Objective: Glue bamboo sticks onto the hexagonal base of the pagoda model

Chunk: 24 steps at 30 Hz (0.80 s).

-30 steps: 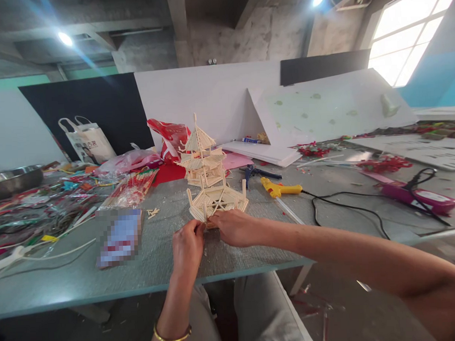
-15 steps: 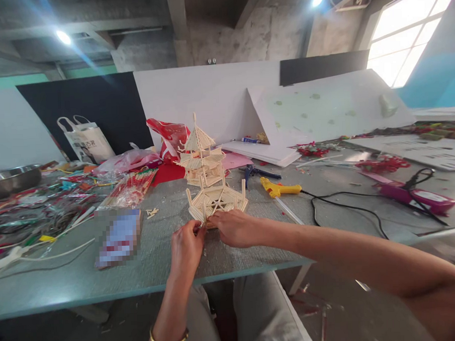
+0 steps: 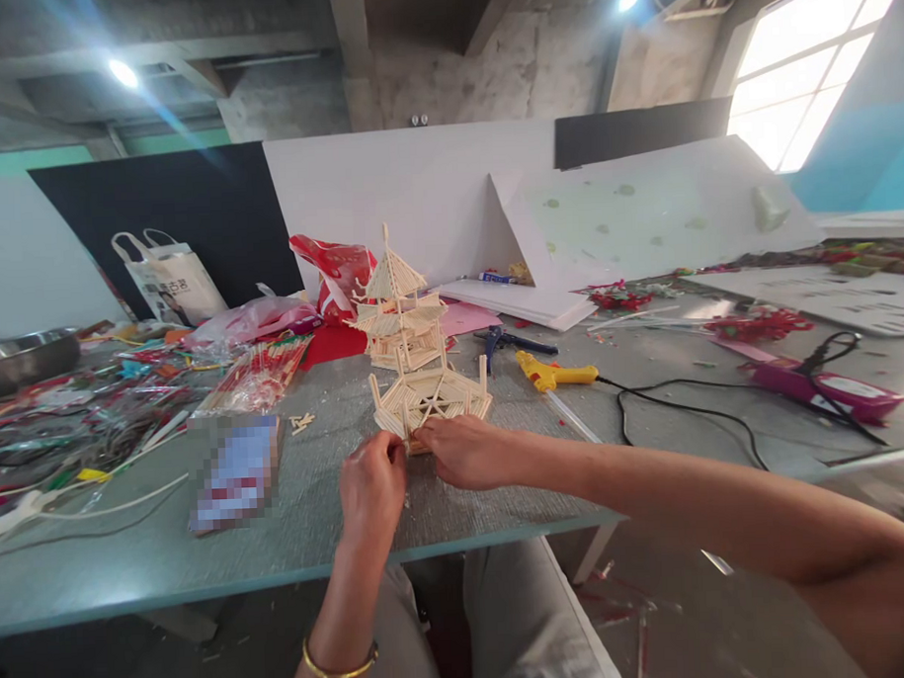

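A six-sided base of pale wooden sticks (image 3: 454,390), with short posts standing at its corners, lies on the table in front of me. My left hand (image 3: 372,485) is closed in a pinch at the base's near left corner; what lies between its fingertips is hidden. Fingers bent, my right hand (image 3: 460,452) grips the near edge of the base beside a post. Just behind stands a tiered stick pagoda roof section (image 3: 397,311) with a pointed top.
A yellow glue gun (image 3: 555,372) with a black cord lies to the right, near blue pliers-like tool (image 3: 515,343). Several short stick pieces (image 3: 302,422) and a blurred-out flat object (image 3: 238,475) are on the left. Plastic packets (image 3: 62,451) crowd the far left.
My left hand's fingers have shifted slightly upward at the base's corner. The right hand stays nearly in place, and the base has barely moved.
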Each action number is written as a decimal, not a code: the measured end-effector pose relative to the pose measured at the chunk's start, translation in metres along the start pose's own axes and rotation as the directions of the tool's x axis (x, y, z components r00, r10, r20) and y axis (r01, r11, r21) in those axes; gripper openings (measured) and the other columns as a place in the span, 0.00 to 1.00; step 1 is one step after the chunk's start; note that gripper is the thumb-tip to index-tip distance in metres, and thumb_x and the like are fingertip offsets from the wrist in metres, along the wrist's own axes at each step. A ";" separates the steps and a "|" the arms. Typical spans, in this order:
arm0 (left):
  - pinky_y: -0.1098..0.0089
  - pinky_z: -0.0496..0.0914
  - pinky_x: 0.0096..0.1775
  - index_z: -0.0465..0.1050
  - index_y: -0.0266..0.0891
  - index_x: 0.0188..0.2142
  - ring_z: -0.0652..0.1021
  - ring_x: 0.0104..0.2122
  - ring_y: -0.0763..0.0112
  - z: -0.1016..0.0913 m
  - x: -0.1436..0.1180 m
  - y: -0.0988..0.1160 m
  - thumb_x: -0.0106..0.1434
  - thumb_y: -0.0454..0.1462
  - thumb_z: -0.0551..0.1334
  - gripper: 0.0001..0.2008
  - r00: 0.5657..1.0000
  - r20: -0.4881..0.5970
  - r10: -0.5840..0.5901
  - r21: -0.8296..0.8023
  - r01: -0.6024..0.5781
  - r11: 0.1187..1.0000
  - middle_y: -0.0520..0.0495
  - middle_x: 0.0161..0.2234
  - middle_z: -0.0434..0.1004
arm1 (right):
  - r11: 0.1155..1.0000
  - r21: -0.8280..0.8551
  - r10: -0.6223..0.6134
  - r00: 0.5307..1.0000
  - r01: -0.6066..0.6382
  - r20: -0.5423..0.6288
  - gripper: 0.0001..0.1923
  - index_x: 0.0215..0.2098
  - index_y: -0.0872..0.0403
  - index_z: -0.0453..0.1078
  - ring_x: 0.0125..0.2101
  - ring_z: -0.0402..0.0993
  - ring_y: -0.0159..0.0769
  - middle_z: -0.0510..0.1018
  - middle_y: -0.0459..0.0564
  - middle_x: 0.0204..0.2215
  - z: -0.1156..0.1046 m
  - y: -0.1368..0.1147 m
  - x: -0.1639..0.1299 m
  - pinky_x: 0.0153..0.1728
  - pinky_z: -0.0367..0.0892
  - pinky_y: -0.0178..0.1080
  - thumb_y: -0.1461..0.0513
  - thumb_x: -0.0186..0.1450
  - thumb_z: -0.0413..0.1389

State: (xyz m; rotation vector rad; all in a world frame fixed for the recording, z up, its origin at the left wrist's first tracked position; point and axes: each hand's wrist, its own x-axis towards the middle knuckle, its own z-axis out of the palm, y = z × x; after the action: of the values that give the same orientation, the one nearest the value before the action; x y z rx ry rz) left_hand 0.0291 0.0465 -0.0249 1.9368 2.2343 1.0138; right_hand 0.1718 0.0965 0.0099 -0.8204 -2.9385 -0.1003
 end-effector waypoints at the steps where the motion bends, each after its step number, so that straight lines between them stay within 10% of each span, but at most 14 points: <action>1: 0.73 0.60 0.31 0.72 0.39 0.31 0.75 0.30 0.70 0.000 0.000 0.000 0.58 0.34 0.55 0.07 1.000 0.001 0.004 0.015 -0.004 1.000 0.46 0.30 0.77 | 1.000 0.004 0.000 1.000 0.000 0.003 0.15 0.39 0.60 0.66 0.32 0.71 0.38 0.75 0.55 0.35 0.000 0.000 0.000 0.23 0.56 0.34 0.69 0.53 0.47; 24: 0.73 0.60 0.31 0.71 0.38 0.29 0.74 0.30 0.70 0.002 0.002 0.000 0.58 0.32 0.53 0.08 0.998 -0.005 0.058 0.058 -0.058 0.997 0.46 0.29 0.76 | 0.996 0.071 0.040 0.994 -0.048 0.106 0.15 0.38 0.60 0.66 0.36 0.71 0.39 0.74 0.55 0.37 -0.011 -0.001 0.003 0.29 0.60 0.35 0.69 0.52 0.49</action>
State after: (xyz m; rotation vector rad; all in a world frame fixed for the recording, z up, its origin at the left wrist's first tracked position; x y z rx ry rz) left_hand 0.0297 0.0489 -0.0251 2.0356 2.2481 0.9731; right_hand 0.1698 0.0961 0.0210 -0.9059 -2.9977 0.0546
